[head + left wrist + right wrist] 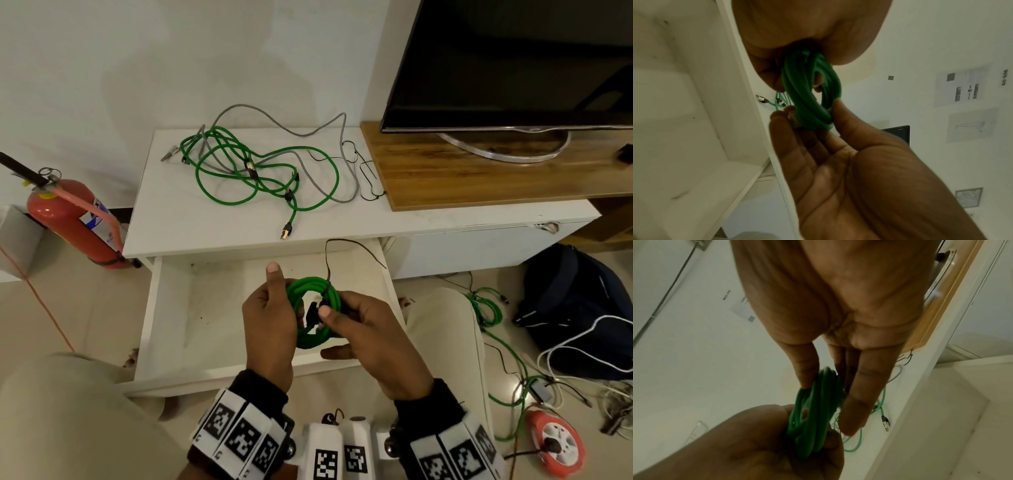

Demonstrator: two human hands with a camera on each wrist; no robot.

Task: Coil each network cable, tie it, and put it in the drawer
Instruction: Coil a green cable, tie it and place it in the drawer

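My left hand (270,325) grips the springy, light green coil (310,315) over the open drawer (171,308) while my right hand (363,335) pinches its loops where the thin tie (329,260) crosses; loose cables (253,168) wait farther off.

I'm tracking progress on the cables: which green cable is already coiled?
The green coil held in both hands over the open drawer. The other green cable lies loose, tangled with a grey cable on the cabinet top.
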